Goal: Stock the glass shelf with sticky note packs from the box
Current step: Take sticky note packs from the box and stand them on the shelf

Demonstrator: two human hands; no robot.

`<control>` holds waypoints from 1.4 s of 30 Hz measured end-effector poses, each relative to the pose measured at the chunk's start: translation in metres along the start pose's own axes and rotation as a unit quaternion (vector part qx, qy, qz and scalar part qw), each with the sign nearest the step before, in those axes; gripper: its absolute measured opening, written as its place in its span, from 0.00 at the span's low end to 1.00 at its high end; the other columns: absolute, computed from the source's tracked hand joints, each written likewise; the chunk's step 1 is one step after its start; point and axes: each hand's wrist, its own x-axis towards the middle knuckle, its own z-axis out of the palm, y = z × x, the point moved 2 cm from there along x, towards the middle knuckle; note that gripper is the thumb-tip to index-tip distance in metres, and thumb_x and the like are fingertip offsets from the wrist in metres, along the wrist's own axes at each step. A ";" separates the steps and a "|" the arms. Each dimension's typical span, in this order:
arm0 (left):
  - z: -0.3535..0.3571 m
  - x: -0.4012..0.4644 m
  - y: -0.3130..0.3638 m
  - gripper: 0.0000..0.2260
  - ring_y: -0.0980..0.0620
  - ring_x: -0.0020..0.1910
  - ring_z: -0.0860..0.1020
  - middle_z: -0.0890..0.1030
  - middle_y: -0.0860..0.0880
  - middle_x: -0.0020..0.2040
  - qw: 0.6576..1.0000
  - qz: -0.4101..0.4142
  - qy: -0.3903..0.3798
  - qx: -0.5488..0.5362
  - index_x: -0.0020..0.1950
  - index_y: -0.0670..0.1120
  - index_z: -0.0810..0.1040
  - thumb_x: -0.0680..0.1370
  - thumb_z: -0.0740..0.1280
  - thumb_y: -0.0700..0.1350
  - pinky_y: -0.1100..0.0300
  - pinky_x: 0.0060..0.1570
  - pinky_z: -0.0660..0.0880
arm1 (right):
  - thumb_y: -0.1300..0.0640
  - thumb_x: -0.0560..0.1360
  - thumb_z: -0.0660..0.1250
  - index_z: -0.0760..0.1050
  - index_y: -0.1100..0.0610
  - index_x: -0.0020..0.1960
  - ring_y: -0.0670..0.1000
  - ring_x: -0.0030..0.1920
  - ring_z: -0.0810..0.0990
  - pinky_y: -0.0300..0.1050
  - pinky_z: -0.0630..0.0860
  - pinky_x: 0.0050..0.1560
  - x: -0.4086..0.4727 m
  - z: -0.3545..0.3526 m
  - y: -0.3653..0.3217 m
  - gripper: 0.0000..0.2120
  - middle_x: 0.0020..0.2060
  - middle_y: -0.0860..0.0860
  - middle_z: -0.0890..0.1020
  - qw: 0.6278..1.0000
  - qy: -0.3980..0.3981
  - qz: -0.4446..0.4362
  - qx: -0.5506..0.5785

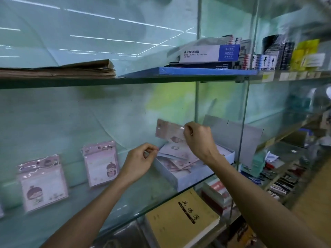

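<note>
A pale blue box (189, 178) sits on the glass shelf (125, 203) at centre right, with several pink sticky note packs inside. My right hand (198, 138) holds one pink pack (169, 130) lifted above the box by its right edge. My left hand (139, 161) hovers at the box's left side, fingers pinched together near the pack's lower edge; I cannot tell whether it grips anything. Two more packs lean upright against the back wall: one (101, 163) left of my left hand, another (42, 183) farther left.
The shelf above carries a stack of brown envelopes (71, 69), a blue folder (188, 71) and a calculator box (209, 53). A yellow exercise book (180, 219) lies below the glass. Shelves of small goods run along the right side.
</note>
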 end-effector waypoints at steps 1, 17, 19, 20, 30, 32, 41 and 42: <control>-0.003 0.001 0.001 0.04 0.59 0.33 0.78 0.82 0.54 0.40 0.999 -0.027 0.008 -0.025 0.49 0.48 0.82 0.78 0.68 0.43 0.66 0.36 0.74 | 0.62 0.78 0.59 0.76 0.63 0.39 0.58 0.29 0.75 0.50 0.71 0.32 0.000 -0.003 -0.004 0.12 0.30 0.58 0.79 0.998 0.006 0.030 0.052; -0.058 -0.009 0.007 0.07 0.57 0.28 0.78 0.81 0.51 0.33 0.959 -0.086 0.127 -0.238 0.42 0.41 0.75 0.80 0.65 0.40 0.59 0.25 0.74 | 0.59 0.79 0.64 0.79 0.65 0.54 0.61 0.46 0.83 0.47 0.83 0.45 -0.024 0.021 -0.057 0.10 0.48 0.62 0.84 0.867 -0.193 0.208 0.410; -0.074 -0.017 0.003 0.07 0.55 0.30 0.79 0.82 0.49 0.36 0.967 -0.083 0.124 -0.206 0.45 0.38 0.76 0.80 0.65 0.41 0.58 0.29 0.76 | 0.58 0.79 0.64 0.80 0.63 0.54 0.56 0.42 0.82 0.46 0.82 0.45 -0.021 0.029 -0.069 0.10 0.45 0.59 0.84 0.868 -0.192 0.197 0.414; -0.083 -0.022 -0.001 0.06 0.53 0.31 0.80 0.83 0.48 0.37 0.970 -0.082 0.122 -0.193 0.47 0.39 0.78 0.80 0.65 0.42 0.56 0.31 0.78 | 0.58 0.79 0.64 0.80 0.63 0.54 0.52 0.40 0.81 0.43 0.81 0.41 -0.020 0.034 -0.077 0.10 0.43 0.57 0.84 0.866 -0.191 0.190 0.420; -0.167 -0.087 -0.031 0.06 0.53 0.43 0.83 0.85 0.48 0.43 0.990 -0.073 0.112 -0.054 0.46 0.45 0.79 0.79 0.66 0.46 0.58 0.46 0.77 | 0.57 0.76 0.68 0.80 0.48 0.47 0.44 0.36 0.80 0.42 0.79 0.39 -0.006 0.086 -0.172 0.05 0.40 0.46 0.84 0.890 -0.197 0.046 0.408; -0.182 -0.100 -0.034 0.05 0.53 0.47 0.83 0.85 0.48 0.47 0.990 -0.072 0.115 -0.046 0.51 0.44 0.80 0.79 0.66 0.44 0.58 0.49 0.78 | 0.55 0.76 0.68 0.81 0.48 0.48 0.39 0.36 0.79 0.34 0.75 0.41 -0.005 0.092 -0.194 0.05 0.41 0.42 0.84 0.893 -0.238 -0.011 0.382; -0.243 -0.150 -0.050 0.05 0.56 0.29 0.77 0.81 0.51 0.37 0.973 -0.132 0.187 -0.001 0.46 0.54 0.77 0.80 0.65 0.45 0.59 0.28 0.74 | 0.58 0.76 0.67 0.82 0.55 0.48 0.44 0.43 0.78 0.24 0.68 0.41 -0.011 0.121 -0.273 0.05 0.43 0.46 0.83 0.900 -0.296 -0.169 0.271; -0.249 -0.154 -0.054 0.06 0.54 0.29 0.77 0.81 0.47 0.38 0.968 -0.145 0.204 0.001 0.44 0.55 0.77 0.80 0.65 0.45 0.57 0.28 0.73 | 0.59 0.76 0.67 0.82 0.55 0.47 0.45 0.43 0.78 0.23 0.67 0.41 -0.012 0.126 -0.278 0.05 0.43 0.47 0.83 0.900 -0.294 -0.172 0.272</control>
